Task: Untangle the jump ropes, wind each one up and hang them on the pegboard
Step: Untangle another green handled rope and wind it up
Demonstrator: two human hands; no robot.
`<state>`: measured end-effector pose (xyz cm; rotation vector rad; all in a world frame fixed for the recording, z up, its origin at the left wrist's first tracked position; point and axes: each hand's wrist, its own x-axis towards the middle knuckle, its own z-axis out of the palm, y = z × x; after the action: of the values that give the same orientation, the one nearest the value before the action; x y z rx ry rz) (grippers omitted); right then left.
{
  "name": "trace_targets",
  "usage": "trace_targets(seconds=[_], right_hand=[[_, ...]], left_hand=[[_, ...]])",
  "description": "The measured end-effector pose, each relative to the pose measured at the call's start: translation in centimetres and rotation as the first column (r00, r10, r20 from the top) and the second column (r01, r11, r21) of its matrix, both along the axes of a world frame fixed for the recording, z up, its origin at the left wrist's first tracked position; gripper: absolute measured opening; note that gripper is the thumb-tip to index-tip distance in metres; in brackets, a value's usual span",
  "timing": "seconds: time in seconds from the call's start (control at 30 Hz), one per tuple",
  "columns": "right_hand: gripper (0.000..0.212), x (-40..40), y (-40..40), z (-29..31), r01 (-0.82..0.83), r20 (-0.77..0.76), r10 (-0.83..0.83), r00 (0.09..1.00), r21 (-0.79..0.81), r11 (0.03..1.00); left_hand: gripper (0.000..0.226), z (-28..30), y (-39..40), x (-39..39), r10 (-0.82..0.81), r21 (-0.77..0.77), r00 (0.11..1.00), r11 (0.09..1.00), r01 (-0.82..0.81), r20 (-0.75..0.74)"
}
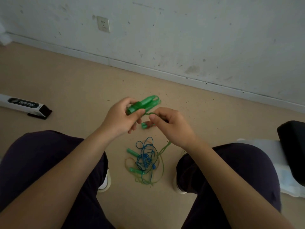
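A white bar (21, 105) on the floor reads "BRTW". The left hand (122, 118) grips green handles (142, 104); the right hand (171, 126) pinches their cord (149, 113). Tangled ropes (145, 160) lie below, between the knees.

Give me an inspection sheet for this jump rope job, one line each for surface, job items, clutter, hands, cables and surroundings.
Surface: tan floor, speckled with small dark debris.
Job's things: green jump rope, partly wound, held in the hands; tangled pile of blue and green ropes on the floor between the feet.
Clutter: white bar with black label lying on the floor at left; black object on white sheeting at right.
Hands: left hand grips the green handles; right hand pinches the green cord.
Cables: nothing seen apart from the ropes.
Surroundings: scuffed white wall with a wall socket; no pegboard in view.
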<state>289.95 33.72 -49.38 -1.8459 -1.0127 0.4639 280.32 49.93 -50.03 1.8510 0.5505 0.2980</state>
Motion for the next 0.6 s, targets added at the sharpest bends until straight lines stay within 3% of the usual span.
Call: trace_targets(seconds=[0.07, 0.17, 0.27, 0.33, 0.5, 0.6], right_hand=[[0.021, 0.5, -0.3, 0.4, 0.009, 0.119, -0.009, 0.993, 0.005, 1.000], [0.016, 1.5, -0.7, 0.5, 0.035, 0.283, -0.038, 0.958, 0.016, 0.999], [0.010, 1.7, -0.7, -0.1, 0.045, 0.339, -0.027, 0.940, -0.046, 0.998], [0.009, 1.6, -0.7, -0.1, 0.072, 0.284, -0.052, 0.958, -0.061, 0.996], [0.020, 2.0, -0.8, 0.9, 0.099, -0.029, -0.101, 0.995, -0.051, 0.994], [0.029, 2.1, -1.0, 0.9, 0.064, -0.090, -0.071, 0.993, -0.077, 0.995]], left_hand=[[0.024, -0.2, -0.3, 0.0, -0.128, 0.000, 0.989, 0.992, 0.129, -0.076], [0.029, 0.0, -0.2, -0.1, -0.342, -0.125, 0.930, 0.937, 0.327, -0.132], [0.040, 0.3, -0.5, -0.3, -0.472, -0.183, 0.869, 0.877, 0.445, -0.147], [0.045, 0.5, -0.7, -0.5, -0.505, -0.185, 0.852, 0.858, 0.478, -0.139], [0.042, 1.1, -0.9, -0.8, -0.523, -0.227, 0.847, 0.840, 0.494, -0.093], [0.042, 1.1, -0.9, -0.9, -0.530, -0.227, 0.845, 0.833, 0.504, -0.067]])
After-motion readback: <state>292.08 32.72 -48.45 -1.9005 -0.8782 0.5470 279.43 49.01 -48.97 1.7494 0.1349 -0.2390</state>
